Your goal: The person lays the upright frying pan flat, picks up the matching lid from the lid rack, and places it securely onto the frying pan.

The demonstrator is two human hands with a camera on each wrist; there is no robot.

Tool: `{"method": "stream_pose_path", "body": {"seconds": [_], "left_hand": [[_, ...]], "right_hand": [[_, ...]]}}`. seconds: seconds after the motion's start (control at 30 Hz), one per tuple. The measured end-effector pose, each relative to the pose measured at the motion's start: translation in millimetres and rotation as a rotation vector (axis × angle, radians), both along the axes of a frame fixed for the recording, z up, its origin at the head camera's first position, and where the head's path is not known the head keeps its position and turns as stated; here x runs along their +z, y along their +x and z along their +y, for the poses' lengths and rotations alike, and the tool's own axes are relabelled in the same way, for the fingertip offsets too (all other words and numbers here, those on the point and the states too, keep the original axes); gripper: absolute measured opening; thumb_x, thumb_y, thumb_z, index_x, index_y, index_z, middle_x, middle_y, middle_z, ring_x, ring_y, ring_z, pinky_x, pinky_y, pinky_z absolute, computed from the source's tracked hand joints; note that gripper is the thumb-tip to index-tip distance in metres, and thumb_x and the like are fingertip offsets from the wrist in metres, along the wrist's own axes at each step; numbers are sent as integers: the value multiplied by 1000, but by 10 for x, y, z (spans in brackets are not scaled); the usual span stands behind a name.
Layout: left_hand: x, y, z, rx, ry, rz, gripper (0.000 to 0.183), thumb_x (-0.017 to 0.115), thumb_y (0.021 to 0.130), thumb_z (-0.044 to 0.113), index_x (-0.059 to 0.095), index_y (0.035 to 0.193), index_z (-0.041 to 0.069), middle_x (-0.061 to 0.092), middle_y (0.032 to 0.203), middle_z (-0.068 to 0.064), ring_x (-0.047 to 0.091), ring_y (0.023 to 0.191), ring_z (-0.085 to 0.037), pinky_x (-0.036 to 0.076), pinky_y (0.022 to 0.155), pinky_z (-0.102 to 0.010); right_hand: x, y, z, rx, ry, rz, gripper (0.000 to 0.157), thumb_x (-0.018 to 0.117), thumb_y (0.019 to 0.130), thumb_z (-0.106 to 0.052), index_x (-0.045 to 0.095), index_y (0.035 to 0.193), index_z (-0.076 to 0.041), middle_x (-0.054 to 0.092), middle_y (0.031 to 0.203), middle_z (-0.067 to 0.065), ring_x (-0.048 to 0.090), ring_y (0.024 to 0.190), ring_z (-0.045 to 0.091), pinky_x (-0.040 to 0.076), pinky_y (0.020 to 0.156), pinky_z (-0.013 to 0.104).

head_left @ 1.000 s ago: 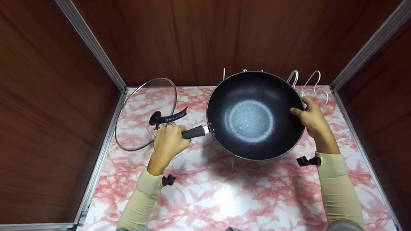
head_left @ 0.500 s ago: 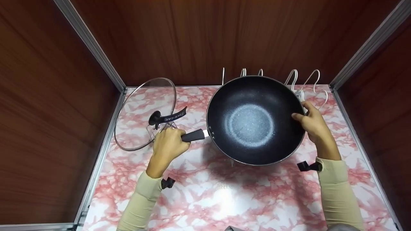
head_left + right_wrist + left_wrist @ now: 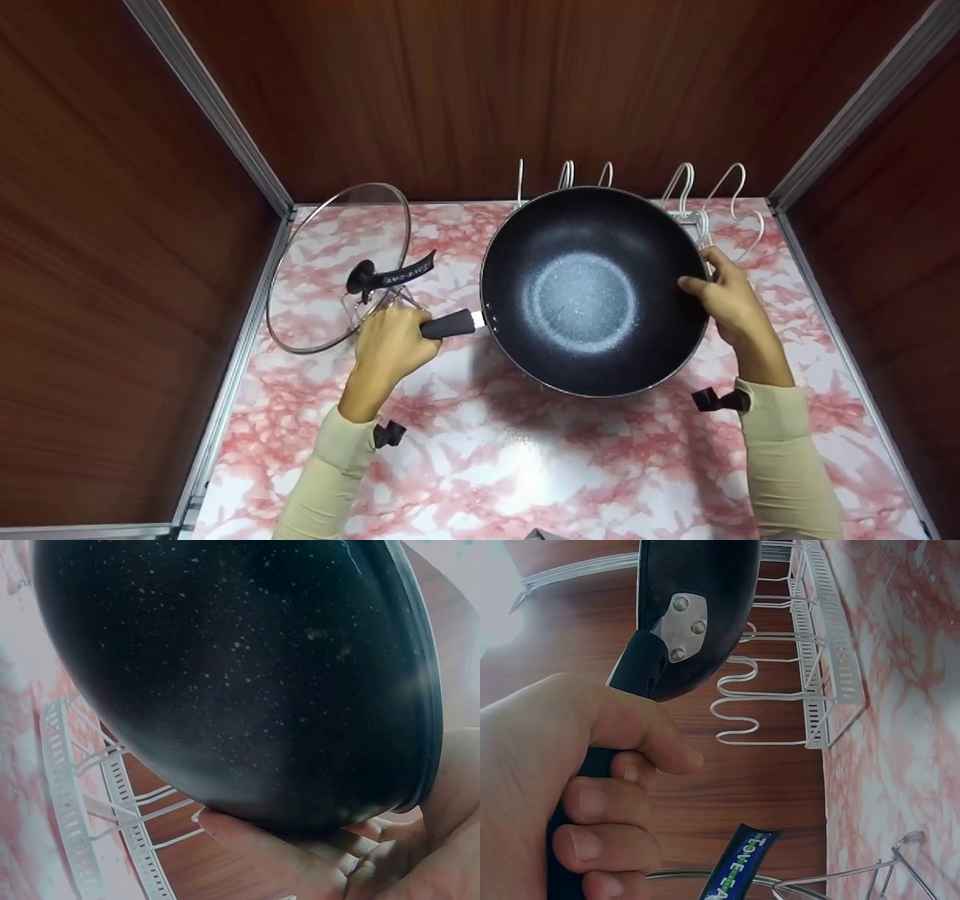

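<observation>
A black wok (image 3: 581, 300) with a pale speckled ring on its inner bottom is held up in the head view, its inside facing the camera. My left hand (image 3: 395, 341) grips its black handle (image 3: 448, 324), fingers wrapped round it in the left wrist view. On the far side, my right hand (image 3: 735, 300) holds the rim, thumb inside and fingers beneath the speckled outer wall (image 3: 225, 675). A glass lid (image 3: 337, 225) with a dark knob (image 3: 361, 277) leans beyond my left hand. Its thin wire stand (image 3: 855, 874) shows low in the left wrist view.
Behind the wok, a white wire rack (image 3: 836, 637) with curved prongs stands on the red-and-white marbled tabletop (image 3: 450, 465). A dark label (image 3: 739, 862) with lettering sticks out by the lid knob. Brown wood panels (image 3: 480, 90) in metal frames enclose the back and sides.
Both hands have drawn the wok a little nearer to the person, down in the head view, so more of the white rack shows behind it. The lid has stayed put.
</observation>
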State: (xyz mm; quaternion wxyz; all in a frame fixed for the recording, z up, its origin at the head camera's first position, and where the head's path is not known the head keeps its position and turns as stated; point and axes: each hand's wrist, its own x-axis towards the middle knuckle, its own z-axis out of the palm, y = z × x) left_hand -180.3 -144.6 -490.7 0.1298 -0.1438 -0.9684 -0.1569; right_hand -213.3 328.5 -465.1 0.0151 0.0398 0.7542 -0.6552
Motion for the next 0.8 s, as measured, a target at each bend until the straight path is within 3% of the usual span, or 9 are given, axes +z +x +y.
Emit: {"method": "stream_pose_path", "body": {"seconds": [0.3, 0.8], "left_hand": [[-37, 4, -15, -13, -5, 22, 27, 73, 72, 17, 52, 55, 19, 56, 57, -1, 56, 51, -31, 46, 48, -48], [-108, 0, -40, -12, -19, -4, 23, 72, 72, 16, 54, 57, 19, 55, 57, -2, 55, 52, -32, 44, 47, -47]], "right_hand": [[-81, 20, 5, -10, 28, -3, 17, 60, 96, 9, 53, 106, -3, 68, 83, -3, 72, 72, 8, 60, 65, 25], [-180, 48, -8, 11, 15, -38, 17, 59, 97, 10, 49, 106, 0, 68, 74, -4, 73, 68, 9, 60, 61, 25]]}}
